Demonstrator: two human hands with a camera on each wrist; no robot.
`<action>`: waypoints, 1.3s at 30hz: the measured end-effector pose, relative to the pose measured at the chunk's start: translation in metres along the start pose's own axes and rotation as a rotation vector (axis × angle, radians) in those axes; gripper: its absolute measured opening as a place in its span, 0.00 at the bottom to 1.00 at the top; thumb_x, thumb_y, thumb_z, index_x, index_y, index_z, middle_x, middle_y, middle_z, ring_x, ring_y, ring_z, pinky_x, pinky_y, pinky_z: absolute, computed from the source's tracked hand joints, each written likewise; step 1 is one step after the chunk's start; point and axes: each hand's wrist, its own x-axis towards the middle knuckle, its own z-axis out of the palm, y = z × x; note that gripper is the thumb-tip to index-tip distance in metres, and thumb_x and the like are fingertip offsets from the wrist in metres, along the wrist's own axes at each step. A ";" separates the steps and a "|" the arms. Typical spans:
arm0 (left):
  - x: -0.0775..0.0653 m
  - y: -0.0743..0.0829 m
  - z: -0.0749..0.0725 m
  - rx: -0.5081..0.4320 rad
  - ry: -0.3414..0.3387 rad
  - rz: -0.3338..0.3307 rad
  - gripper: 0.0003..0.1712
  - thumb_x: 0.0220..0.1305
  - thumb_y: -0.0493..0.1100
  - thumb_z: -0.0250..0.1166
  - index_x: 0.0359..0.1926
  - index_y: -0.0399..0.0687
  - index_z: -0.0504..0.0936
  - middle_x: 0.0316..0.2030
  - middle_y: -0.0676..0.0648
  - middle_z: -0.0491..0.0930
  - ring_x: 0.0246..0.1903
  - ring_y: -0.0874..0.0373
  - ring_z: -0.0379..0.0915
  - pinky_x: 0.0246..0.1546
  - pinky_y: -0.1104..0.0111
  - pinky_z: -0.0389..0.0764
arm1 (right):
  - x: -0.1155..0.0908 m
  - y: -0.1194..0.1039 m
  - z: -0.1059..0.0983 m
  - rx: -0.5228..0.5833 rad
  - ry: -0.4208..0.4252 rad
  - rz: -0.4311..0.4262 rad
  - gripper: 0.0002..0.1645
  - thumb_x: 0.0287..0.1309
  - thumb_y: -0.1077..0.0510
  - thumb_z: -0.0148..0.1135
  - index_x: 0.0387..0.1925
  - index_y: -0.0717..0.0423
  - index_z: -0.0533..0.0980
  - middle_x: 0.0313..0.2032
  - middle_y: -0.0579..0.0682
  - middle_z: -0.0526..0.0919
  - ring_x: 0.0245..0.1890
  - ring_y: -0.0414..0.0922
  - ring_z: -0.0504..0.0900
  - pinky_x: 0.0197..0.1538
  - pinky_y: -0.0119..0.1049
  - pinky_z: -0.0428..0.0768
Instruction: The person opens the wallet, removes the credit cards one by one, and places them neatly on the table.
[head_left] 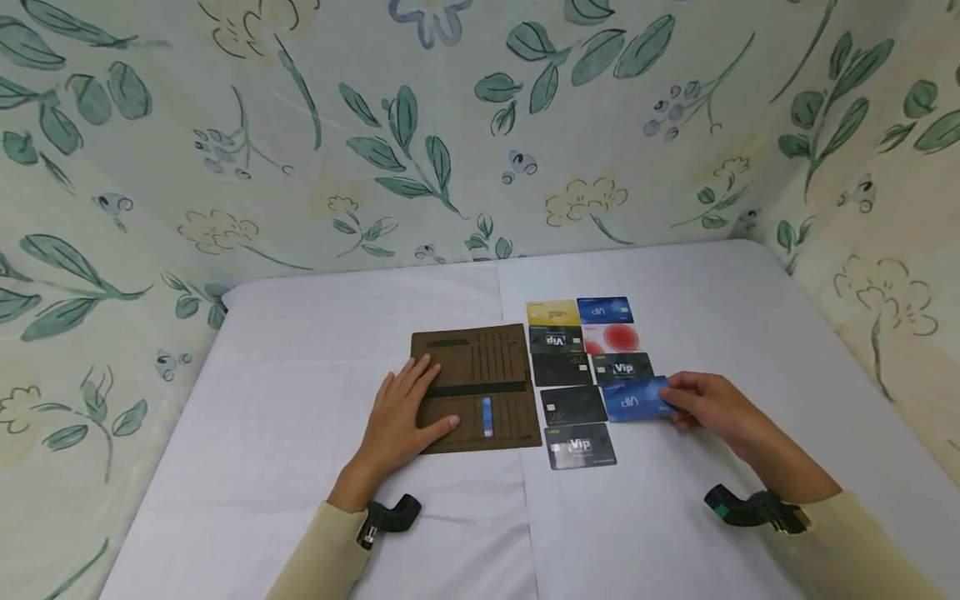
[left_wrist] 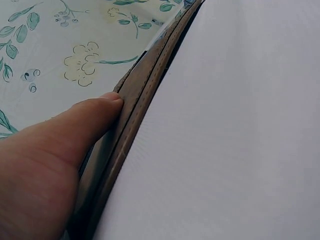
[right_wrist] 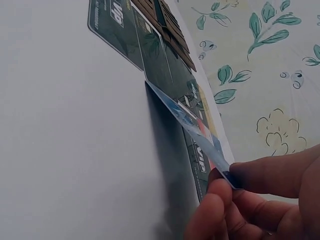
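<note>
An open brown wallet (head_left: 450,429) lies flat on the white cloth, with a blue card (head_left: 487,417) showing in one of its lower slots. My left hand (head_left: 405,408) rests on the wallet's left part, fingers spread and straight; in the left wrist view the thumb (left_wrist: 100,112) lies along its edge. Between thumb and fingers my right hand (head_left: 708,404) pinches a blue VIP card (head_left: 633,400) by its right end. That card tilts in the right wrist view, its held end raised and its far end low by a dark card (right_wrist: 160,65).
Right of the wallet, cards lie in two columns: a yellow card (head_left: 553,313), another blue card (head_left: 604,310), a white card with red circles (head_left: 621,337) and several dark ones, the nearest a grey Vip card (head_left: 581,447). Floral cloth (head_left: 465,125) hangs behind the table.
</note>
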 end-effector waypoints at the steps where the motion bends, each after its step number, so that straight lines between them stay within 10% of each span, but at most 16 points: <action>1: 0.000 0.000 0.000 -0.003 -0.001 -0.002 0.49 0.58 0.70 0.60 0.73 0.51 0.60 0.74 0.48 0.53 0.73 0.49 0.43 0.71 0.50 0.41 | 0.000 0.000 0.000 0.001 -0.002 0.005 0.26 0.70 0.53 0.53 0.55 0.73 0.67 0.40 0.60 0.76 0.32 0.46 0.76 0.35 0.33 0.82; 23: -0.002 -0.001 0.001 0.003 0.012 0.009 0.49 0.58 0.70 0.60 0.73 0.51 0.60 0.74 0.48 0.53 0.73 0.49 0.43 0.71 0.49 0.42 | 0.002 0.004 0.007 -0.250 0.117 0.019 0.23 0.60 0.52 0.64 0.41 0.71 0.75 0.23 0.51 0.79 0.21 0.44 0.77 0.28 0.35 0.81; 39: -0.001 -0.001 0.002 0.009 0.017 0.011 0.49 0.58 0.71 0.60 0.73 0.51 0.60 0.74 0.48 0.53 0.73 0.50 0.43 0.71 0.51 0.42 | 0.012 -0.010 -0.005 -0.381 -0.007 0.035 0.19 0.56 0.52 0.67 0.32 0.66 0.75 0.18 0.51 0.77 0.18 0.44 0.76 0.26 0.35 0.80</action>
